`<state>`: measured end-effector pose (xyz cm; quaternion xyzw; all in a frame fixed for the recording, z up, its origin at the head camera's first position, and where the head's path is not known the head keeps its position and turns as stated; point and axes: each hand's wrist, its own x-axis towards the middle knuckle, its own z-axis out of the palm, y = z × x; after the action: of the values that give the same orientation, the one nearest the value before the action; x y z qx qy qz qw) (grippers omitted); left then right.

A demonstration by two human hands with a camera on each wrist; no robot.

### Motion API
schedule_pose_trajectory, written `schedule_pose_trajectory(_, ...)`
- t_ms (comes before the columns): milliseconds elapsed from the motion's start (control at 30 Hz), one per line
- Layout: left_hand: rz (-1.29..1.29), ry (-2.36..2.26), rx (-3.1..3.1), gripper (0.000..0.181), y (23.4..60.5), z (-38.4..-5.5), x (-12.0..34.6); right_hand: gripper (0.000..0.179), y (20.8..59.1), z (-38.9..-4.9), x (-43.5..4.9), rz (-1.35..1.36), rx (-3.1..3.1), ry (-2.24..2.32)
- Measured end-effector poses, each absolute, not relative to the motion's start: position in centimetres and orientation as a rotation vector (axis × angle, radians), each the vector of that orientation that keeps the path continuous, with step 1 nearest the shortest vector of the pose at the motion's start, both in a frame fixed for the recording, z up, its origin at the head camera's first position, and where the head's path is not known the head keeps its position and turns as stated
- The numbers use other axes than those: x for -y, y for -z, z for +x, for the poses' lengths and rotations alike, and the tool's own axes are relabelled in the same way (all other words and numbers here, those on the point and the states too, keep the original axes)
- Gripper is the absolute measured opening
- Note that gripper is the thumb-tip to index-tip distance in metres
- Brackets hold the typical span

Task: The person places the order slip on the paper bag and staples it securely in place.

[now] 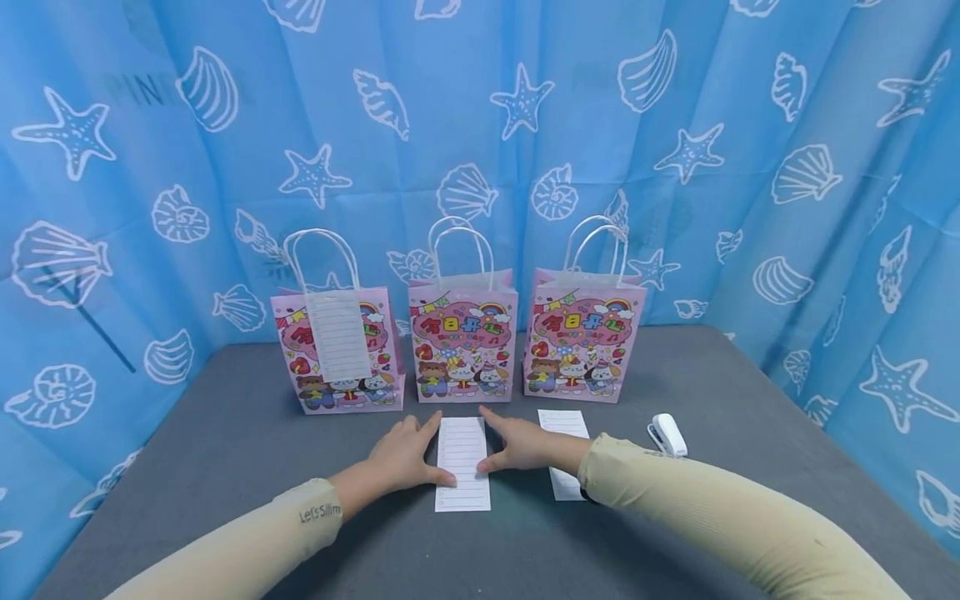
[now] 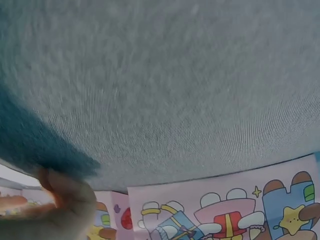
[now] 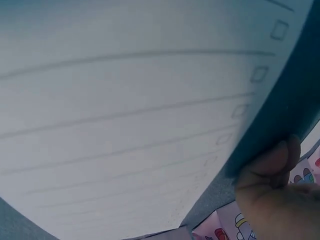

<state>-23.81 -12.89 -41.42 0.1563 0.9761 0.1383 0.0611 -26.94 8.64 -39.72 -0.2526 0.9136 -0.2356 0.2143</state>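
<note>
A lined white checklist slip (image 1: 462, 492) lies flat on the grey table between the two hands. My left hand (image 1: 401, 457) is at its left edge, thumb on the paper, index finger by the top left corner. Along the opposite edge is my right hand (image 1: 517, 443), its thumb and index finger spread apart and touching the slip's side. Partly under the right forearm lies a second lined slip (image 1: 564, 423), which fills much of the right wrist view. A white mini stapler (image 1: 667, 435) rests farther right.
Three pink cartoon paper bags stand in a row behind the hands: a left bag (image 1: 386, 387), a middle bag (image 1: 462, 333) and a right bag (image 1: 585, 342). Another lined slip (image 1: 339, 333) hangs on the left bag's front. Behind them falls a blue seashell curtain (image 1: 480, 100).
</note>
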Motion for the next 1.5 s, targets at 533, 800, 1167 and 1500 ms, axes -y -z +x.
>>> schedule_pose_trajectory(533, 0.449, -0.411, -2.775, 0.102, 40.8, -26.0, 12.7, 0.086, 39.8, -27.6, -7.6, -0.63, -2.595, 0.474)
schedule_pose_trajectory(800, 0.449, -0.478, -2.742, 0.088, 40.8, -26.4, 13.0, 0.082, 39.5, -27.1, -7.4, -0.602, -2.607, 0.476)
schedule_pose_trajectory(1167, 0.219, -1.121, -2.541, 0.027, 39.8, -26.2, 12.5, 0.076, 39.8, -26.2, -6.8, -0.627, -2.656, 0.492)
schedule_pose_trajectory(1500, 0.223, -1.328, -2.524, 0.015, 39.1, -25.3, 11.5, 0.064, 37.7, -26.4, -7.4, -0.476, -2.589, 0.851)
